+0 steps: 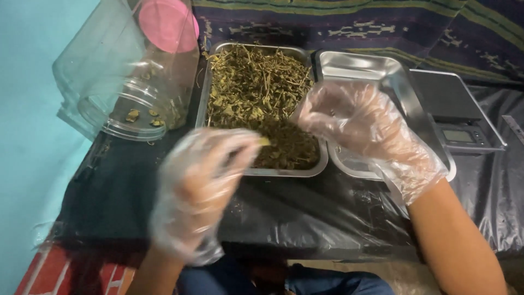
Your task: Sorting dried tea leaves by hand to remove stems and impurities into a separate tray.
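Left hand: my gloved left hand [199, 183], blurred, pinches a small leaf scrap above the herb tray's near edge.
Right hand: right hand [363, 128] loosely open, holding nothing, over the empty tray [406, 93].
Herbs: dried herbs [256, 90] fill the herb tray [210, 82], mid-table.
Progress: I judge sorting barely begun; the pile looks whole.
Back-left corner: plastic jar [131, 76] tipped over, few bits inside.
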